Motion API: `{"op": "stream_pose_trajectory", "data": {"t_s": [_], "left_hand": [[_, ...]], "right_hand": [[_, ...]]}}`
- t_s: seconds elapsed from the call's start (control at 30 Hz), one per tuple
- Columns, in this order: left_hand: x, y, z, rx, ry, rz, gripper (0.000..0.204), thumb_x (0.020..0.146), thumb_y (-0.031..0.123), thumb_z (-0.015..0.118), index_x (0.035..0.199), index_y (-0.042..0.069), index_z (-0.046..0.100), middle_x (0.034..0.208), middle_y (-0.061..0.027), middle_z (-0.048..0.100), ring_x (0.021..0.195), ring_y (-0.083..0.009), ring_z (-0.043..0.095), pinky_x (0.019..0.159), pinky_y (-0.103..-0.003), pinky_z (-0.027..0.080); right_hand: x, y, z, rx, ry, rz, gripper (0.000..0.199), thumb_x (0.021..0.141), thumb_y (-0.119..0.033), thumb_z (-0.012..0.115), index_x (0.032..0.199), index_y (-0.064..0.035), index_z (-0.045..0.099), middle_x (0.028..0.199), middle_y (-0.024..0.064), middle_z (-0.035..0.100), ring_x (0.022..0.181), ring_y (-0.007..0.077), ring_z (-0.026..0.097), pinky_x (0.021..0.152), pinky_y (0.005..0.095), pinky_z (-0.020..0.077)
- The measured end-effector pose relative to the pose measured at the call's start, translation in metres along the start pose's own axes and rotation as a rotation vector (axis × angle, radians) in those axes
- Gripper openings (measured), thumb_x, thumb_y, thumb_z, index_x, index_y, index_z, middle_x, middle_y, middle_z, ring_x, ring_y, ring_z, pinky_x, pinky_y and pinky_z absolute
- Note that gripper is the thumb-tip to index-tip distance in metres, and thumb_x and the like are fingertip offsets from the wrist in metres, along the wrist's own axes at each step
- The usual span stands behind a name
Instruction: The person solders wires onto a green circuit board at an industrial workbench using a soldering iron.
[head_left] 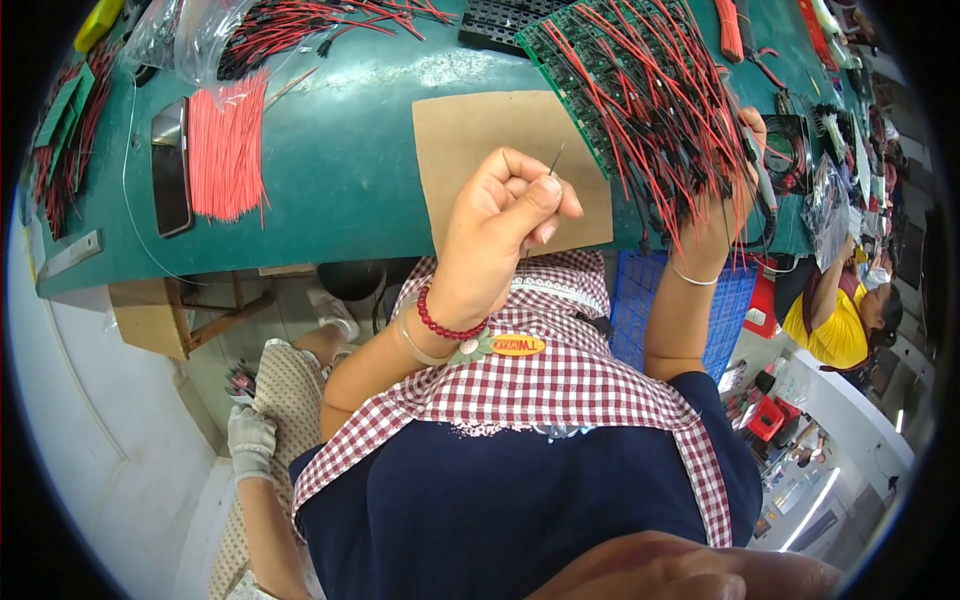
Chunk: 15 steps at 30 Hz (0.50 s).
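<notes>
My left hand (pixel 515 205) is raised over a brown cardboard sheet (pixel 455 140), with thumb and fingers pinched on a thin black wire (pixel 556 160). A short end of the wire sticks up past the thumb. To the right, a green circuit board panel (pixel 560 70) carries many red and black wires (pixel 665 110) that hang over its near edge. My right hand (pixel 728 205) is at the right side of these wires, which cover much of it. Its fingers curl beside a grey and black handle-like thing (pixel 766 190); what they grip is largely hidden.
Red wires (pixel 228 155) lie bundled beside a phone (pixel 172 165) on the green table (pixel 340 180). More wires and plastic bags (pixel 200 40) lie at the back left. A blue crate (pixel 640 290) stands below the table. Another person's gloved hand (pixel 251 440) is at lower left; someone in yellow (pixel 840 325) is at right.
</notes>
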<state>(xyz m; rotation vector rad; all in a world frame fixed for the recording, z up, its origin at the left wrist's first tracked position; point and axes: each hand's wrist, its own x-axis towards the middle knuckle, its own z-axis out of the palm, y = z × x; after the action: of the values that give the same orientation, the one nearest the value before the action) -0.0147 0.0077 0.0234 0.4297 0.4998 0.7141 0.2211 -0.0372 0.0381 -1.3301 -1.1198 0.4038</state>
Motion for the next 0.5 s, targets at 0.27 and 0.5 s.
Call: {"op": "stream_pose_trajectory", "data": {"t_s": [0.27,0.5], "left_hand": [[0.0000,0.0040,-0.0014,-0.005,-0.015,-0.010,0.007,0.100,0.017,0.052,0.102,0.011,0.051,0.083,-0.0105,0.064,0.058,-0.0044,0.038,0.054,-0.017,0.031],[-0.0003,0.0009,0.0039,0.034,0.040,0.006,0.006,0.101,0.017,0.050,0.102,0.011,0.048,0.082,-0.0094,0.064,0.061,-0.0054,0.042,0.056,-0.018,0.032]], "right_hand": [[-0.0008,-0.0051,0.0041,0.096,-0.012,-0.003,0.034,0.094,-0.021,0.053,0.117,0.0032,0.061,0.131,0.0121,0.051,0.119,0.0229,0.053,0.104,0.0353,0.0437],[0.0014,-0.0091,0.0087,0.168,-0.017,0.063,0.036,0.093,-0.022,0.051,0.117,0.0032,0.062,0.130,0.0116,0.050,0.120,0.0222,0.052,0.103,0.0343,0.0442]]}}
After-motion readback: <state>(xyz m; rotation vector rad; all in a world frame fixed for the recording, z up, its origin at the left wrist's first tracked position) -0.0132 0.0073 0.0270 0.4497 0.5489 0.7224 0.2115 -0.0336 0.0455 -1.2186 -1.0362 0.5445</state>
